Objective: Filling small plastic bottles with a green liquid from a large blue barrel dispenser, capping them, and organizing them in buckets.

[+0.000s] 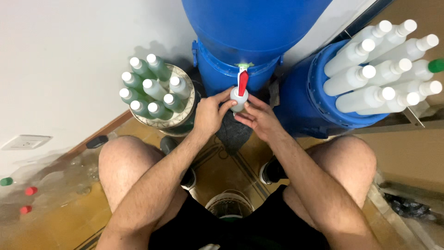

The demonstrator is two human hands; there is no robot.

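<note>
I see both hands meeting in front of the big blue barrel (249,28), right under its red-handled tap (242,81). The left hand (210,113) is wrapped around a small white bottle (238,98), fingers curled on its left side and thumb near the top. The right hand (259,118) cups the same bottle from the right and below, fingers closed against it. The bottle stands upright with its mouth just beneath the tap's spout, close enough that I cannot tell whether they touch.

To the left, a round patterned basin (178,121) holds a cluster of green-filled bottles (150,90) with white caps, standing upright and packed together. To the right, a smaller blue drum (307,99) carries a bundle of empty white bottles (384,69), tilted outward, with one green cap among them. A dark cloth (233,134) lies on the floor below the hands, between my bare knees. A few loose red and green caps (25,190) sit on the floor at far left.
</note>
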